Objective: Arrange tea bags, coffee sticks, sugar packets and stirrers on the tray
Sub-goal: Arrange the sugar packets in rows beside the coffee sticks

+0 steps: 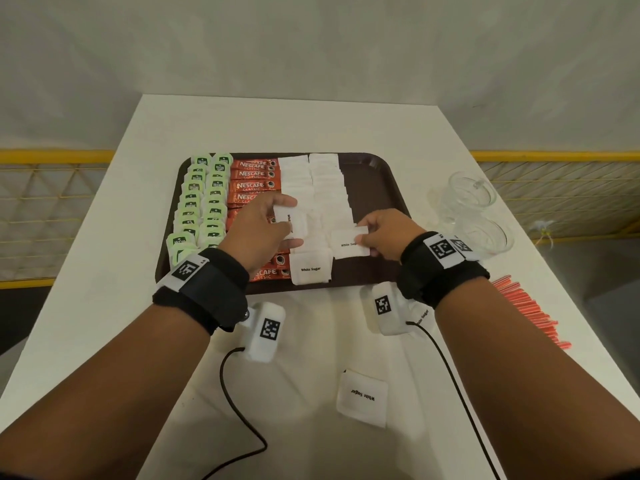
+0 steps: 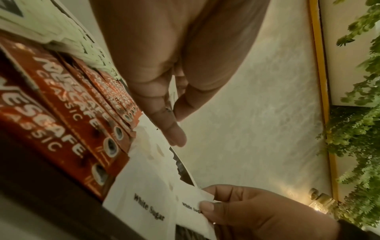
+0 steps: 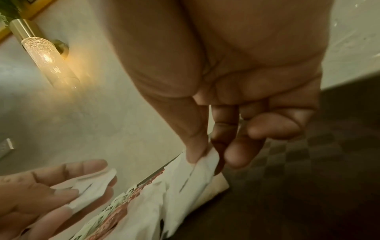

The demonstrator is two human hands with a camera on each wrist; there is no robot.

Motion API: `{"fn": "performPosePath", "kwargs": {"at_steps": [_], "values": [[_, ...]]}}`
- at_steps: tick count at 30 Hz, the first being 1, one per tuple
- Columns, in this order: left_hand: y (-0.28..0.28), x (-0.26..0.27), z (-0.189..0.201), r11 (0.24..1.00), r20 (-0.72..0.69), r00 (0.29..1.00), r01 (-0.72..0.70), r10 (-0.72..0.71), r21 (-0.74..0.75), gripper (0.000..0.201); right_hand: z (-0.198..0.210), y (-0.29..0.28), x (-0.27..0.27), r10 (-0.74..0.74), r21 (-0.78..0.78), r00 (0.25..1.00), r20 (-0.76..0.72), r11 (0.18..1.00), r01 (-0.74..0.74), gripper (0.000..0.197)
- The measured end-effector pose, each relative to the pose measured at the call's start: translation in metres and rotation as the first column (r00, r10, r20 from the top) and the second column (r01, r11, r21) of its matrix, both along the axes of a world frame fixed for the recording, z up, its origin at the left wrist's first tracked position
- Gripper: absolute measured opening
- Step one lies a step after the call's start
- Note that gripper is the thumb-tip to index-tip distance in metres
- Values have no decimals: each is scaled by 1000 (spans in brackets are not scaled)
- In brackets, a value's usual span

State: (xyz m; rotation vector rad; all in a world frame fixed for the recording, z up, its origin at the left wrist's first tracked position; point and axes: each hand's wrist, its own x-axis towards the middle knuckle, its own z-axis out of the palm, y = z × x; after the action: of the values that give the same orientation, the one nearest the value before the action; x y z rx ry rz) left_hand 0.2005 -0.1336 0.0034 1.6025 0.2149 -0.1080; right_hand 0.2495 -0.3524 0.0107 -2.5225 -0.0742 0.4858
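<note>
A brown tray (image 1: 384,188) holds two columns of green tea bags (image 1: 204,202), a column of red coffee sticks (image 1: 254,178) and two columns of white sugar packets (image 1: 322,181). My left hand (image 1: 277,223) holds a sugar packet (image 1: 300,224) between thumb and fingers over the left sugar column. My right hand (image 1: 363,237) pinches another sugar packet (image 1: 346,243) by its right edge at the near end of the right column. In the right wrist view, thumb and forefinger (image 3: 195,146) pinch that packet (image 3: 197,177). Red stirrers (image 1: 530,310) lie on the table to the right.
One loose sugar packet (image 1: 362,398) lies on the white table (image 1: 114,237) near me, between my forearms. Clear glass cups (image 1: 474,202) stand right of the tray. The tray's right strip is bare. Camera cables trail from both wrists.
</note>
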Motion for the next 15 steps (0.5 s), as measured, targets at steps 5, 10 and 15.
{"fn": "performPosePath", "kwargs": {"at_steps": [5, 10, 15], "values": [[2, 0, 0, 998, -65, 996, 58, -60, -29, 43, -5, 13, 8, 0, -124, 1000, 24, 992, 3, 24], [0, -2, 2, 993, -56, 996, 70, -75, -91, 52, -6, 22, 11, -13, -227, 999, 51, 974, 24, 15], [-3, -6, 3, 993, -50, 996, 72, -77, -93, 52, 1, 18, 6, -111, -198, 991, 78, 972, 124, 39]]}}
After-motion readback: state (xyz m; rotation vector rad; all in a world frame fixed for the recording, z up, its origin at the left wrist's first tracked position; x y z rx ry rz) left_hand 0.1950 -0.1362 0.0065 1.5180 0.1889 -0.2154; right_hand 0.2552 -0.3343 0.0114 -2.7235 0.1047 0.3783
